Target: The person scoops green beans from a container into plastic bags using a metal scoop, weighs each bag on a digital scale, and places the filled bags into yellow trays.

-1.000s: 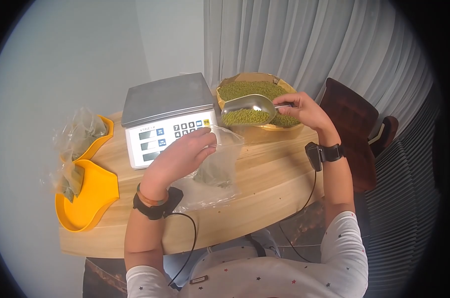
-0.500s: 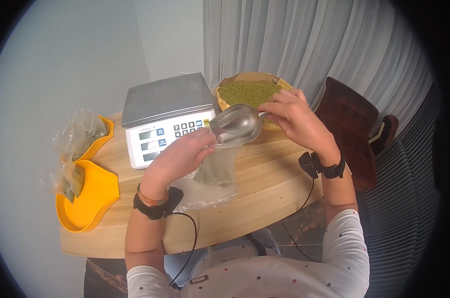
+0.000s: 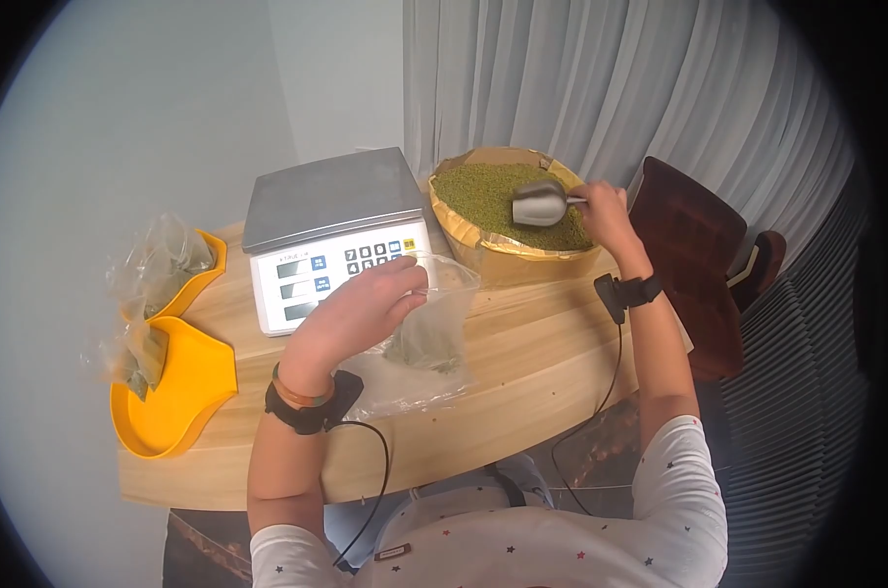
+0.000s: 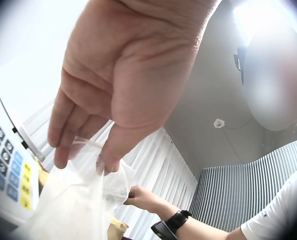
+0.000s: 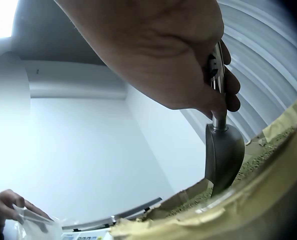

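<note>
My left hand (image 3: 361,306) pinches the rim of a clear plastic bag (image 3: 442,328) between thumb and fingers. Some green contents (image 3: 419,353) show low in the bag, which hangs just in front of the scale. In the left wrist view the bag's mouth (image 4: 88,155) hangs between thumb and fingertips. My right hand (image 3: 606,216) grips the handle of a metal scoop (image 3: 540,204) over a tape-lined cardboard box (image 3: 522,263) of small green beans (image 3: 478,188). In the right wrist view the scoop's bowl (image 5: 223,155) points down, its tip at the beans.
A white electronic scale (image 3: 336,201) with a grey platform stands behind the left hand. Two yellow trays (image 3: 194,377) at the left carry filled plastic bags (image 3: 174,255). A brown chair (image 3: 684,245) stands right of the wooden table (image 3: 532,343), before a curtain.
The right hand tipped the scoop of beans at the bag's mouth, then moved back right and over the box. The left hand has stayed at the bag's rim.
</note>
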`<action>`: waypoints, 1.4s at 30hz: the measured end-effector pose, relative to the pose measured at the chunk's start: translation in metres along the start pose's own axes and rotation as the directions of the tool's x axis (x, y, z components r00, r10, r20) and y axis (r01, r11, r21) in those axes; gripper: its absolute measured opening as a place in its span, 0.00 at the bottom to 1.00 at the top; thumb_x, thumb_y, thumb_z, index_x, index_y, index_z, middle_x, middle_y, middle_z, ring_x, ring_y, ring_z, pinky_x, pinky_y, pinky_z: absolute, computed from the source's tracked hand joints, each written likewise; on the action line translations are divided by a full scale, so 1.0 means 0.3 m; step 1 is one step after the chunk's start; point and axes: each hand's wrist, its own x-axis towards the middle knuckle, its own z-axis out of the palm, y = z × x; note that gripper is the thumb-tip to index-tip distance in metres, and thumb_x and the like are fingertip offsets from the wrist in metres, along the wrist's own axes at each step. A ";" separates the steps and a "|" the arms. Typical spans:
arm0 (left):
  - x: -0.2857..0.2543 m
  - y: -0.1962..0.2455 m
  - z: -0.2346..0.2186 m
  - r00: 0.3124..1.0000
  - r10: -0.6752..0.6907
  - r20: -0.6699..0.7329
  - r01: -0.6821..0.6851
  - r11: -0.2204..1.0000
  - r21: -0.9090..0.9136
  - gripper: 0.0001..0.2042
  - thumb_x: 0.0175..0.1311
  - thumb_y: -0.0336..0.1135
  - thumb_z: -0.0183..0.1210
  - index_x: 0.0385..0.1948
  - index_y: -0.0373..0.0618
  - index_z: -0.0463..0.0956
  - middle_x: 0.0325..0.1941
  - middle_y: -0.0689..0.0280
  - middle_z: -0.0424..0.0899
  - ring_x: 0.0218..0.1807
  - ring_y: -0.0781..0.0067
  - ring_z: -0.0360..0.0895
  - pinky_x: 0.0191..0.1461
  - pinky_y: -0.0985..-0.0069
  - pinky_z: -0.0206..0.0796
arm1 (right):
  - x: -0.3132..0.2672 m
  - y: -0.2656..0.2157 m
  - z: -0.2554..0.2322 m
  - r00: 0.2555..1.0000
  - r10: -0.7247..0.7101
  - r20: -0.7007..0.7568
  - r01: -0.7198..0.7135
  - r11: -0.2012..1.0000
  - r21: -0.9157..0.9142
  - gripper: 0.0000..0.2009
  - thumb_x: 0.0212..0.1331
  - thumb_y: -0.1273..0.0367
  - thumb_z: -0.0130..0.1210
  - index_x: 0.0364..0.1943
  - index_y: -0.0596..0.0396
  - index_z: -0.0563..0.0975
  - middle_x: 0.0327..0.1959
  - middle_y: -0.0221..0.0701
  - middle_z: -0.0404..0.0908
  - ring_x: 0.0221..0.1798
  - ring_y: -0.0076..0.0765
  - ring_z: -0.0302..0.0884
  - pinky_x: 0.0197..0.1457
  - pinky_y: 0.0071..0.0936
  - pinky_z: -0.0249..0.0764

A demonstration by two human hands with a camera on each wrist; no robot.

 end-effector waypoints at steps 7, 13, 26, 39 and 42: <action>0.002 -0.002 0.001 0.999 -0.022 0.023 0.022 1.000 -0.006 0.07 0.70 0.33 0.54 0.37 0.38 0.72 0.39 0.56 0.74 0.43 0.49 0.75 0.45 0.59 0.67 | -0.040 -0.061 0.107 0.969 0.054 0.243 -0.114 0.964 0.239 0.12 0.56 0.75 0.60 0.43 0.51 0.87 0.40 0.44 0.86 0.49 0.51 0.81 0.56 0.44 0.67; 0.002 0.007 -0.003 0.998 -0.052 0.035 0.052 0.999 -0.013 0.07 0.70 0.33 0.55 0.37 0.38 0.71 0.39 0.55 0.73 0.43 0.49 0.75 0.45 0.59 0.67 | -0.027 0.007 0.174 0.922 0.068 0.381 -0.267 0.824 0.499 0.10 0.57 0.76 0.62 0.43 0.57 0.85 0.37 0.40 0.87 0.40 0.38 0.83 0.48 0.33 0.75; 0.000 -0.006 0.009 1.000 -0.007 -0.021 0.006 1.000 -0.027 0.07 0.69 0.31 0.57 0.37 0.37 0.71 0.38 0.55 0.74 0.42 0.49 0.74 0.45 0.60 0.67 | -0.054 0.013 0.113 0.908 0.233 0.349 -0.419 0.540 0.730 0.10 0.65 0.75 0.59 0.48 0.63 0.82 0.36 0.27 0.83 0.40 0.22 0.75 0.47 0.22 0.72; 0.002 0.002 0.005 1.000 -0.010 -0.004 0.010 0.999 -0.031 0.07 0.69 0.31 0.57 0.37 0.37 0.71 0.38 0.55 0.75 0.41 0.48 0.74 0.44 0.61 0.67 | -0.041 -0.132 -0.225 0.923 -0.145 0.356 -0.210 0.587 0.782 0.12 0.64 0.74 0.59 0.50 0.63 0.82 0.42 0.31 0.86 0.46 0.24 0.77 0.55 0.26 0.72; 0.003 0.004 0.005 1.000 -0.006 -0.010 0.006 0.999 -0.031 0.07 0.69 0.31 0.57 0.37 0.37 0.71 0.39 0.55 0.75 0.41 0.48 0.74 0.44 0.61 0.67 | -0.045 -0.189 -0.275 0.919 -0.213 0.331 -0.100 0.686 0.721 0.12 0.64 0.75 0.59 0.50 0.61 0.82 0.44 0.34 0.87 0.47 0.27 0.80 0.56 0.26 0.73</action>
